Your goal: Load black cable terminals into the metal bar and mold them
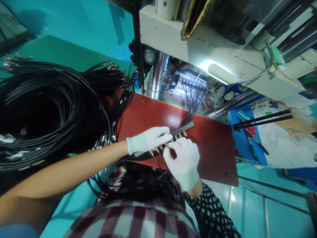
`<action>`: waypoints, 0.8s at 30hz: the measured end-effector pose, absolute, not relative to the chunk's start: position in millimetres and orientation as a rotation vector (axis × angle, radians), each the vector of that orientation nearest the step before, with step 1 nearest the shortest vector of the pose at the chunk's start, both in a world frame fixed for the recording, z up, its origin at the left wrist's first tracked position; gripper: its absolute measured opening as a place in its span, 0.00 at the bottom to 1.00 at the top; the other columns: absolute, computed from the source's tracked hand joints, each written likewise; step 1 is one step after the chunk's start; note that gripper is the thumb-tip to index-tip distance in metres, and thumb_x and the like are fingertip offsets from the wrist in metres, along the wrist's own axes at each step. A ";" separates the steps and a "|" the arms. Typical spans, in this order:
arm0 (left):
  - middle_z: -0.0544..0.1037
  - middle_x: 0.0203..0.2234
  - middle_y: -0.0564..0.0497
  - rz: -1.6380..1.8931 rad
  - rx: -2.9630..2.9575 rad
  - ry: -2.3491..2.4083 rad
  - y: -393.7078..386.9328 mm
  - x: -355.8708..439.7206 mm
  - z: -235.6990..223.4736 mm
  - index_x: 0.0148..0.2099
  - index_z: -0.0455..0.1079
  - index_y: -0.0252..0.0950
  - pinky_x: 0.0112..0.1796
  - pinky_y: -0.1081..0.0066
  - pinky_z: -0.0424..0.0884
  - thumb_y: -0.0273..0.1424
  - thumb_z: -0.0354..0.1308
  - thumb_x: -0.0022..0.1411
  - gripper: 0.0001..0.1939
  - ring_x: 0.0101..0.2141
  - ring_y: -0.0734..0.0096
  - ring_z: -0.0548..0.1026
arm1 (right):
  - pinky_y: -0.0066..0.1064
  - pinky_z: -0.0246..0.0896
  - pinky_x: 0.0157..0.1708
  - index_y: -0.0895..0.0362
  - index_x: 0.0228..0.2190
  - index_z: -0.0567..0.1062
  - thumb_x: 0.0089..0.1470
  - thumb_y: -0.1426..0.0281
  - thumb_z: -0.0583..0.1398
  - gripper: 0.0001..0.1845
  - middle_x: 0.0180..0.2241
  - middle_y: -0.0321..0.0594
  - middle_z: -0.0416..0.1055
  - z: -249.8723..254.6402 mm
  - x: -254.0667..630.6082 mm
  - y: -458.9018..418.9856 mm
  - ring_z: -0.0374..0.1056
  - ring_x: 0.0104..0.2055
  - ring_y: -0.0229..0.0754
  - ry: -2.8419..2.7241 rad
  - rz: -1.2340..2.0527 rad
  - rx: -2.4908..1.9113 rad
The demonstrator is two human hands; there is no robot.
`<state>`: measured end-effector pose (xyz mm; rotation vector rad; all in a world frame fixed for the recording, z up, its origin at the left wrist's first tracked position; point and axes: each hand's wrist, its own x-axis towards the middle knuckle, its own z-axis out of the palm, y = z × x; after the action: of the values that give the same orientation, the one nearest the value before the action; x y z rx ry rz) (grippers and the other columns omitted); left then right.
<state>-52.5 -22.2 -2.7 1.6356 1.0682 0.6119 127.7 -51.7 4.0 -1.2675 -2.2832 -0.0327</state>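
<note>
Both my hands wear white gloves over a red-brown board [213,145]. My left hand [148,138] lies closed on a grey metal bar [184,128] that holds a row of cable connectors. My right hand [184,160] is closed just below the bar, its fingertips pinching a small metal-tipped connector [166,145] at the bar's near edge. Thin black cables [158,165] run from the connectors down toward my lap.
A big coil of black cables [49,109] fills the left. Behind the board stands a press machine [198,43] with a lit lamp [220,73], a gauge [149,57] and a fixture [189,84] holding several cables. Pliers [256,145] and black rods [262,119] lie at right.
</note>
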 end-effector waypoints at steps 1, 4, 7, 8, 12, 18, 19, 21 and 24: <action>0.63 0.27 0.56 0.608 1.631 1.061 -22.0 -52.8 -3.3 0.33 0.60 0.36 0.32 0.71 0.60 0.48 0.44 0.70 0.22 0.29 0.74 0.62 | 0.36 0.47 0.33 0.54 0.24 0.76 0.52 0.72 0.63 0.06 0.25 0.37 0.68 2.4 126.7 -51.3 0.61 0.31 0.42 -2.271 -0.026 -1.259; 0.64 0.28 0.56 0.607 1.630 1.065 -21.8 -52.9 -5.1 0.34 0.61 0.36 0.32 0.71 0.60 0.49 0.45 0.70 0.22 0.30 0.73 0.63 | 0.36 0.49 0.33 0.54 0.24 0.75 0.51 0.73 0.62 0.05 0.25 0.37 0.68 -2.1 125.0 -50.9 0.61 0.31 0.42 -2.254 -0.031 -1.249; 0.65 0.28 0.56 0.624 1.651 1.077 -22.5 -52.1 -6.3 0.34 0.61 0.36 0.32 0.71 0.60 0.49 0.45 0.70 0.22 0.30 0.73 0.64 | 0.36 0.49 0.34 0.54 0.24 0.75 0.51 0.72 0.63 0.05 0.25 0.37 0.68 -3.2 125.3 -50.8 0.61 0.32 0.42 -2.258 -0.047 -1.265; 0.65 0.27 0.56 0.631 1.659 1.082 -22.8 -51.7 -6.4 0.34 0.61 0.36 0.32 0.71 0.60 0.48 0.45 0.70 0.22 0.30 0.73 0.64 | 0.36 0.49 0.34 0.54 0.24 0.75 0.51 0.72 0.63 0.05 0.26 0.37 0.69 -2.1 125.9 -50.9 0.61 0.32 0.43 -2.271 -0.048 -1.273; 0.64 0.26 0.57 0.636 1.651 1.108 -23.0 -50.2 -5.7 0.33 0.60 0.36 0.32 0.71 0.60 0.47 0.45 0.70 0.20 0.29 0.73 0.63 | 0.36 0.48 0.34 0.53 0.30 0.78 0.55 0.69 0.63 0.02 0.29 0.38 0.72 8.6 130.0 -55.0 0.63 0.33 0.43 -2.342 -0.006 -1.298; 0.65 0.26 0.56 0.653 1.597 1.135 -21.9 -49.4 -4.5 0.32 0.60 0.36 0.31 0.71 0.60 0.47 0.46 0.69 0.21 0.28 0.74 0.63 | 0.38 0.47 0.35 0.52 0.32 0.78 0.56 0.64 0.64 0.06 0.30 0.38 0.72 18.0 129.6 -69.4 0.62 0.34 0.44 -2.383 0.036 -1.253; 0.65 0.26 0.56 0.658 1.589 1.134 -21.8 -49.3 -4.2 0.32 0.60 0.36 0.31 0.71 0.60 0.47 0.47 0.69 0.21 0.28 0.74 0.63 | 0.39 0.47 0.34 0.52 0.31 0.78 0.56 0.63 0.64 0.06 0.30 0.38 0.72 18.1 128.1 -70.8 0.62 0.34 0.44 -2.400 0.014 -1.247; 0.65 0.26 0.56 0.668 1.567 1.129 -21.9 -49.1 -3.4 0.32 0.60 0.36 0.31 0.71 0.61 0.47 0.47 0.69 0.21 0.28 0.74 0.64 | 0.39 0.45 0.34 0.52 0.30 0.77 0.56 0.63 0.64 0.07 0.29 0.38 0.71 18.5 124.5 -72.1 0.61 0.33 0.44 -2.423 -0.027 -1.232; 0.65 0.26 0.56 0.669 1.520 1.127 -22.0 -48.7 -2.2 0.32 0.61 0.35 0.30 0.72 0.62 0.46 0.47 0.69 0.20 0.28 0.74 0.65 | 0.39 0.43 0.33 0.52 0.29 0.76 0.56 0.65 0.63 0.06 0.28 0.37 0.70 19.3 119.2 -71.0 0.59 0.32 0.44 -2.435 -0.054 -1.216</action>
<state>-48.7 -22.0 -2.2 1.5202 1.1274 0.6689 119.2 -71.0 19.3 -1.2156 -2.4348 -0.0535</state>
